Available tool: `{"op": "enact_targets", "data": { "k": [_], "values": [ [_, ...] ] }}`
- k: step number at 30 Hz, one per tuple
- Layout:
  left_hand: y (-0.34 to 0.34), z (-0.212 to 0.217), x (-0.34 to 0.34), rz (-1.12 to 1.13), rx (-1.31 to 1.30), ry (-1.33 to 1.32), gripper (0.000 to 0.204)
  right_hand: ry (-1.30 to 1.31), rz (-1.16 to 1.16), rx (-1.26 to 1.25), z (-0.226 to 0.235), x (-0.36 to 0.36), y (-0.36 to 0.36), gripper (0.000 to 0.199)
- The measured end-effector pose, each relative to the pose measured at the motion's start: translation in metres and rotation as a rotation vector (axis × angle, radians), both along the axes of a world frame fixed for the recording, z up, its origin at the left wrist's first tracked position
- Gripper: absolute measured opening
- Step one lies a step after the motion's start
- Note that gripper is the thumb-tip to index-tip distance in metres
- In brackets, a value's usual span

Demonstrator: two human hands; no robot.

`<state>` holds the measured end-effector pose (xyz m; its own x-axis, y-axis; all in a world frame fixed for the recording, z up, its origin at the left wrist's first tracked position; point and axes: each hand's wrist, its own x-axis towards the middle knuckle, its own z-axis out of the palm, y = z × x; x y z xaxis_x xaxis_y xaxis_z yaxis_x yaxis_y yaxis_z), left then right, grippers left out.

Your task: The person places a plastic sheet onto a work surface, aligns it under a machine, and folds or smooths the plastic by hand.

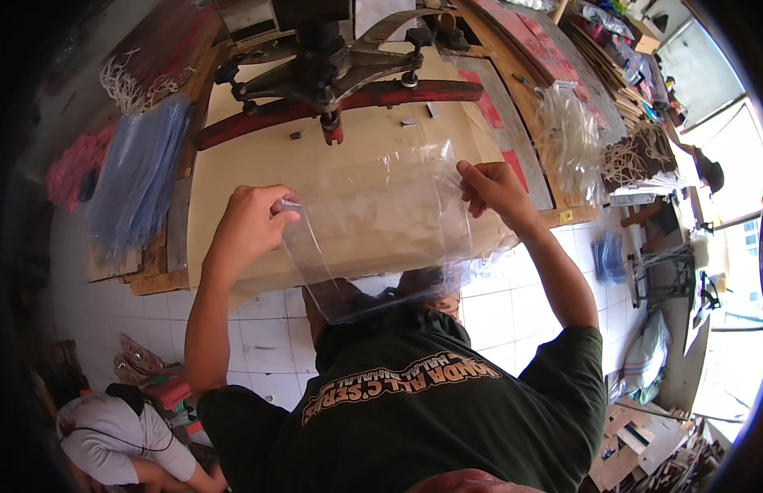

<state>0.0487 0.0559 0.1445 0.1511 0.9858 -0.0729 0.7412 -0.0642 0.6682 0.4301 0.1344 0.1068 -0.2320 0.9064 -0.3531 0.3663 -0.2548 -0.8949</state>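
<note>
Between my hands hangs a clear plastic bag or sleeve (377, 218), held by its two upper sides. Its lower end droops past the table's near edge, in front of my body. My left hand (254, 218) pinches the left side, where a small greyish piece shows at the fingertips; I cannot make out whether it is separate. The fingers of my right hand (495, 191) are closed on the right edge. Under the plastic lies a tan sheet (233, 181) covering the tabletop. A few small dark pieces, one a block (296, 135), rest on it beyond the plastic.
A press head with a curved red bar (266, 117) hangs over the far part of the table. Bluish plastic sleeves (139, 177) and a pink bundle (79, 168) are at left, clear plastic bundles (566, 140) at right. One person (122, 435) bends at lower left; another is far right.
</note>
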Motion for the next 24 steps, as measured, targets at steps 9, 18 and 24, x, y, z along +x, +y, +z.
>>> {"op": "enact_targets", "data": {
  "k": [9, 18, 24],
  "values": [
    [0.019, -0.024, 0.001, -0.039, 0.047, 0.001, 0.026, 0.46, -0.139, -0.374, -0.011, 0.015, 0.022, 0.033],
    [0.028, -0.034, 0.006, -0.035, 0.063, -0.03, 0.027, 0.358, -0.115, -0.438, -0.018, 0.01, 0.036, 0.023],
    [0.037, -0.034, 0.003, 0.069, -0.192, -0.086, 0.025, 0.425, -0.21, -0.403, -0.03, 0.004, 0.029, 0.017]
  ]
}}
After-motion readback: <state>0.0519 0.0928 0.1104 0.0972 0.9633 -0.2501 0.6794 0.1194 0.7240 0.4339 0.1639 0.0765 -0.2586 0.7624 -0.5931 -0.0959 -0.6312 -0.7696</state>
